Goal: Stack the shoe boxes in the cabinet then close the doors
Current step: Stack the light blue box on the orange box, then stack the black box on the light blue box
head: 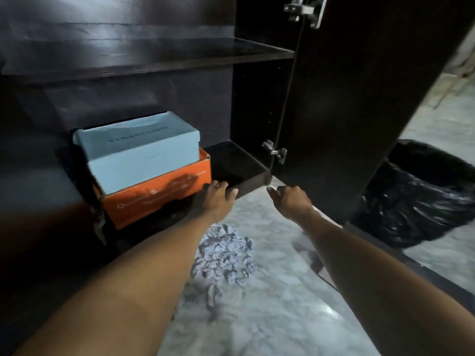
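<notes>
A light blue shoe box (138, 152) lies on top of an orange shoe box (159, 196) on the bottom shelf of the dark cabinet (239, 160), at its left. My left hand (216, 199) reaches to the shelf's front edge just right of the orange box, fingers loosely bent and holding nothing. My right hand (290, 201) hovers near the lower corner of the open right door (359, 111), fingers loosely curled with the index finger extended; whether it touches the door is unclear. The left door is dark and close at the left edge.
A black bin bag (421, 196) fills a bin behind the right door. A crumpled patterned cloth (226, 253) lies on the marbled floor (270, 317) below my arms. An upper shelf (154, 62) spans the cabinet.
</notes>
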